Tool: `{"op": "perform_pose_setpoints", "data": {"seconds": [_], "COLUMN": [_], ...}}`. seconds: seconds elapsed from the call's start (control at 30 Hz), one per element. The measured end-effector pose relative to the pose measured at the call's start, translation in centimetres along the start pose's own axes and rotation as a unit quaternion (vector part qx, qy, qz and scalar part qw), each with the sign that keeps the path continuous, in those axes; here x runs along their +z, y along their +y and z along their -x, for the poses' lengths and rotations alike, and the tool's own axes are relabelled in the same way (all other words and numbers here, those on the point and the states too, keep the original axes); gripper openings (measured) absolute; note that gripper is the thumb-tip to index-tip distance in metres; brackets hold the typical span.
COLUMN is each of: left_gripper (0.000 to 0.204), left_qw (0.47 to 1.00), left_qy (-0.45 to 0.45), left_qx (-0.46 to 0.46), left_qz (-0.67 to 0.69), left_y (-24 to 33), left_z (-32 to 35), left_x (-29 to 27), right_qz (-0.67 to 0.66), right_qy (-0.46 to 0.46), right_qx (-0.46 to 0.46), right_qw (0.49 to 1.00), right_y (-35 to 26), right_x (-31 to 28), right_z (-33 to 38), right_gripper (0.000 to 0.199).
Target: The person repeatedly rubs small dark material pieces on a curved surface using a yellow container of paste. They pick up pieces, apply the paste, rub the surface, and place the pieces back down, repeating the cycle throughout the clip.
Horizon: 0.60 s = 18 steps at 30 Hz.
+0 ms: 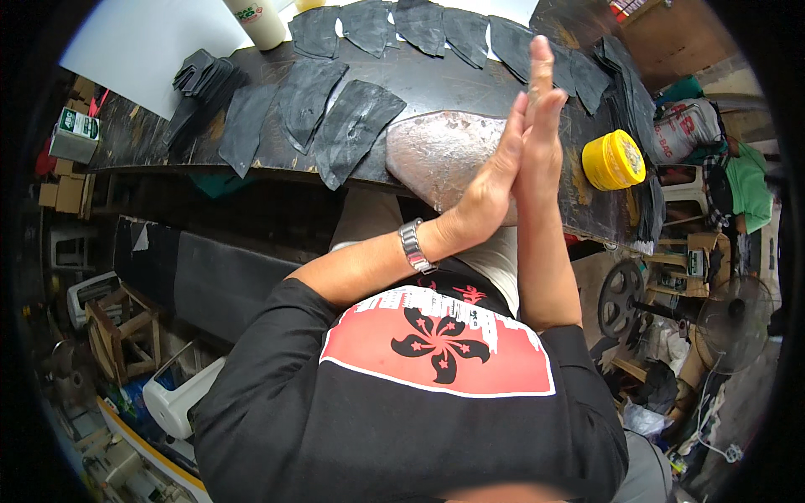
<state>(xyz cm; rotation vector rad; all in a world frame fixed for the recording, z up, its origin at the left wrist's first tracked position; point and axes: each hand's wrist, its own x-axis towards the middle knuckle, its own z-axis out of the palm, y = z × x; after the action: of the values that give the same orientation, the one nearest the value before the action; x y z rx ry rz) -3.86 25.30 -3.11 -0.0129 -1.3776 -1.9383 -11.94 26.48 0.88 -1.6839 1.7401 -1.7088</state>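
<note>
Slab [440,151], pale and rough-faced, lies at the near edge of the dark table [453,84], its narrow near end reaching past that edge above the person's lap. A metal watch [411,245] circles the left wrist. The left hand [490,189] and right hand [543,155] meet palm to palm over the slab's right part, fingers straight and pointing far; neither grips anything visible, though I cannot tell whether something lies between the palms. The slab sits left of the fingers and partly behind them. Right of the hands stands a yellow tub [599,163]. Left of the slab lie three loose black pieces [356,126], the closest just beside it. Farther left is a black stack [201,84]. A row of black pieces [419,25] lines the far side, with a pale bottle [258,21] at far left.
</note>
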Motion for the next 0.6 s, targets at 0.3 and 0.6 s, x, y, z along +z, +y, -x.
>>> {"op": "perform_pose_setpoints", "data": {"seconds": [0.3,0.6], "left_gripper": [0.078,0.05], "left_qw": [0.996,0.994], "left_qy": [0.085,0.01], "left_qx": [0.011,-0.083], "left_qz": [0.027,-0.067], "left_y": [2.9,3.2], "left_z": [-2.7,5.3], "left_x": [-6.7,-7.1], "right_qz": [-0.033,-0.206], "right_qy": [-0.039,-0.013], "right_qx": [-0.166,0.052], "right_qw": [0.985,0.977], "right_y": [-0.1,1.5], "right_x": [7.3,4.3], "right_z": [2.9,0.0], "right_gripper": [0.077,0.071]}}
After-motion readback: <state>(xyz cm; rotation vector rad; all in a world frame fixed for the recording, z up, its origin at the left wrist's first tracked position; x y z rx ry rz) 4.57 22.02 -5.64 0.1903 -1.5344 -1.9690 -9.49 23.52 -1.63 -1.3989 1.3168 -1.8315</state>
